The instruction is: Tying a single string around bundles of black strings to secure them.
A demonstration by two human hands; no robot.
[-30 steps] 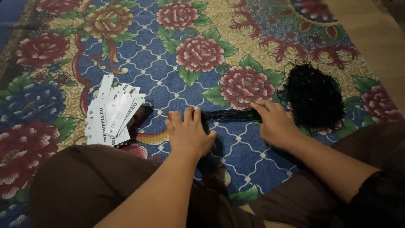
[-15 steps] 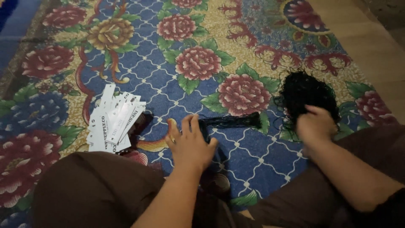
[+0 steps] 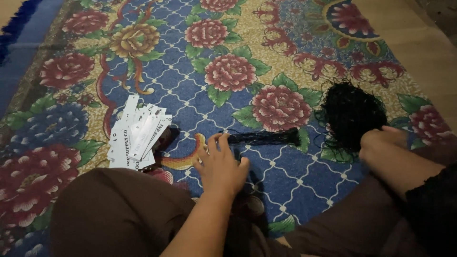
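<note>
Floral carpet (image 3: 228, 43). Left hand (image 3: 220, 164) flat, fingertips pressing black strand bundle (image 3: 264, 138); right hand (image 3: 381, 143) clenched in black thread tangle (image 3: 352, 114) beyond it.

Single head-worn view, looking steeply down and forward from close range over the seated person's knees onto the floral rug (image 3: 266, 43); no second view.
</note>
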